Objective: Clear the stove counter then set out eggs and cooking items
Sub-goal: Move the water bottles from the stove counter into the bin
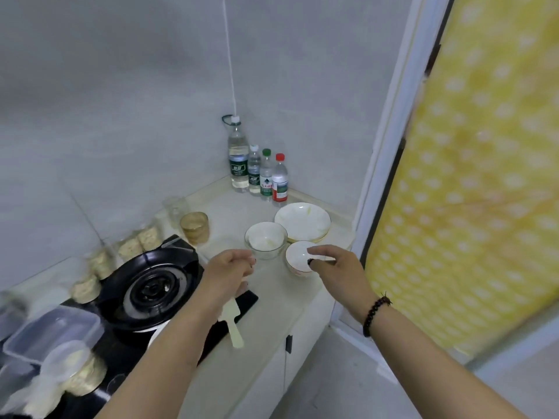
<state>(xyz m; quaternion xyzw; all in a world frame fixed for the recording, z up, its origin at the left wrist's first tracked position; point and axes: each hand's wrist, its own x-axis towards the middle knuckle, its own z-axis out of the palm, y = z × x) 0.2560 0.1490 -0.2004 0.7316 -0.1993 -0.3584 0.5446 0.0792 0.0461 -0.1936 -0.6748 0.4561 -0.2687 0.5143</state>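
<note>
Left hand (228,275): over the worktop (272,300) just right of the stove (151,290), fingers curled inward, gripping a pale flat spatula (233,323) whose handle points down toward the worktop's front edge.
Right hand (334,267): over a small white bowl (295,258), fingers bent and loosely spread, thumb tip dark-nailed above the bowl's rim; contact with the bowl cannot be told. Dark bead bracelet (375,313) on the wrist.
Glass bowl (265,239): just left of the small white bowl, white residue inside, upright.
Wide white bowl (302,221): behind both, near the worktop's right end, gold-edged.
Four plastic bottles (257,170): upright in a row in the back corner, caps white, white, green, red.
Amber glass (194,226): between stove and bowls, upright.
Clear jars (142,240): lined along the wall behind the stove, pale contents, blurred.
Clear plastic boxes (54,331): lower left, beside the stove, blurred.
Black single-burner stove: bare ring, no pan.
Dark flat object (246,300): on the worktop under the left hand, partly hidden.
Yellow dotted curtain (478,176): at right.
Eggs: not visible.
</note>
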